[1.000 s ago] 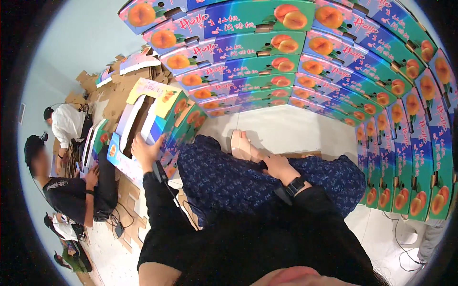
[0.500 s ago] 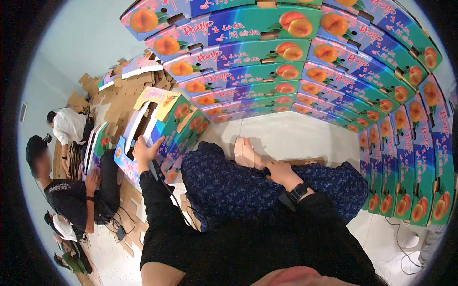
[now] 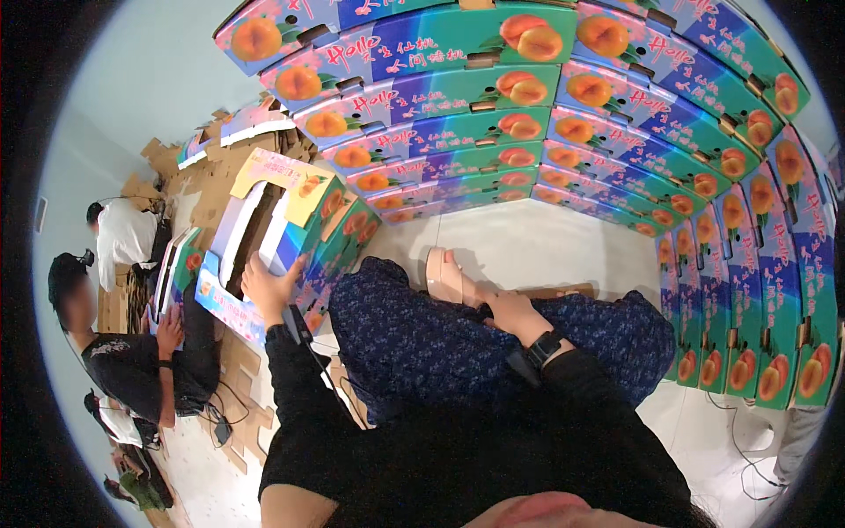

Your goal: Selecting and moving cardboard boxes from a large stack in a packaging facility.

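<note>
My left hand (image 3: 269,289) grips the edge of a printed cardboard fruit carton (image 3: 304,255), fingers at its long top opening and thumb along the side panel. The carton stands tilted to the left of my knee, partly open along the top, with purple, green and yellow print and pictures of peaches. My right hand (image 3: 518,317) lies low over my lap by my ankle, its fingers curled downward and partly hidden. Whether they hold anything there does not show. A dark watch (image 3: 546,348) is on that wrist.
Stacked printed cartons (image 3: 440,123) form a wall in front and on the right. Flat brown cardboard (image 3: 211,202) lies piled at the far left. A seated person in black (image 3: 132,370) handles another carton (image 3: 180,264); other people work behind. Cables (image 3: 224,427) trail over the floor.
The view has shifted slightly, so the cartons sit a little further left. My left hand stays on the carton, which tilts a bit differently; my right hand remains by the ankle.
</note>
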{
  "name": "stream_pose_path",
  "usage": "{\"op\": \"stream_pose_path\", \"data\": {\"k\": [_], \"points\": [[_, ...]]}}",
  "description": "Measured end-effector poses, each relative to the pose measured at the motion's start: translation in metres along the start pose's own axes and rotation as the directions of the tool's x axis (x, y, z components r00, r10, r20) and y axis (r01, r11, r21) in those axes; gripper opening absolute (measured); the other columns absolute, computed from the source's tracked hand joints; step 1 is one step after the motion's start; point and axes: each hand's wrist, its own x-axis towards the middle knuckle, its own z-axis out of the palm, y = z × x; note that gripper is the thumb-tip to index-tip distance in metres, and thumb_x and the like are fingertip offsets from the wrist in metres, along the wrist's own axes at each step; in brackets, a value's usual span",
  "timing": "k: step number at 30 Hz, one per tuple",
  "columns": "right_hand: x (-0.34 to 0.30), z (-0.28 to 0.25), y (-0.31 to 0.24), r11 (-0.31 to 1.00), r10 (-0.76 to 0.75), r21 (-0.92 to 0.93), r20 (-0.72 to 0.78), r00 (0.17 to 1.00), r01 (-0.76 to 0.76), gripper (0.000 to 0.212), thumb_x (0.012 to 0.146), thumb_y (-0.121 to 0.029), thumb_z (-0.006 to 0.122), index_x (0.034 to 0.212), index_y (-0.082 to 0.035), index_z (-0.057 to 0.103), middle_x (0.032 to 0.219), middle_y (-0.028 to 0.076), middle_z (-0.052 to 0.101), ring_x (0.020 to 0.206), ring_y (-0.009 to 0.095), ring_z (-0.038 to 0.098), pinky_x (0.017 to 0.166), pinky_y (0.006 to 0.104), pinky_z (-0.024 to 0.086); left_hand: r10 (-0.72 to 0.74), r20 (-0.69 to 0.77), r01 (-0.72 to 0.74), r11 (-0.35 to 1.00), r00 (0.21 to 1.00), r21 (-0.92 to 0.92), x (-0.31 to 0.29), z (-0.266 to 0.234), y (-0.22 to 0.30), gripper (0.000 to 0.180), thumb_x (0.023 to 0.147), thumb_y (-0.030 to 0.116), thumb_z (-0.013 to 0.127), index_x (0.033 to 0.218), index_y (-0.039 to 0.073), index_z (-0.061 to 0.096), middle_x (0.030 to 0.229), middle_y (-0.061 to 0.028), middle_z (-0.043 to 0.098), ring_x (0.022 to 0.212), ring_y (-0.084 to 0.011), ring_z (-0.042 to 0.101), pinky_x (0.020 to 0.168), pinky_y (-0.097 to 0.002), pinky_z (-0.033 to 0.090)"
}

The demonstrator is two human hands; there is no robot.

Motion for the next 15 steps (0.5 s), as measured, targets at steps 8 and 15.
{"op": "stream_pose_path", "data": {"k": [8, 15], "points": [[0.0, 0.006, 0.004, 0.997, -0.049, -0.062, -0.01, 0.999, 0.048, 0.064, 0.08, -0.028, 0.069, 0.136, -0.015, 0.04, 0.114, 0.018, 0.061, 0.106, 0.039, 0.058, 0.089, 0.0495, 0.046, 0.079, -0.386, -0.06, 0.996, 0.919, 0.06, -0.065, -0.014, 0.017, 0.094, 0.053, 0.059, 0.081, 0.122, 0.003, 0.05, 0.101, -0.0135, 0.055, 0.101, -0.033, 0.051, 0.092, -0.046, 0.033], [0.0, 0.008, -0.004, 0.976, -0.171, -0.145, -0.028, 0.985, 0.165, 0.063, 0.079, -0.028, 0.068, 0.134, -0.012, 0.042, 0.12, 0.018, 0.058, 0.111, 0.037, 0.055, 0.092, 0.049, 0.045, 0.182, -0.447, -0.176, 0.983, 0.876, 0.054, -0.105, -0.053, 0.007, 0.093, 0.051, 0.054, 0.085, 0.122, 0.005, 0.05, 0.1, -0.0109, 0.052, 0.096, -0.031, 0.049, 0.092, -0.0457, 0.032]]}}
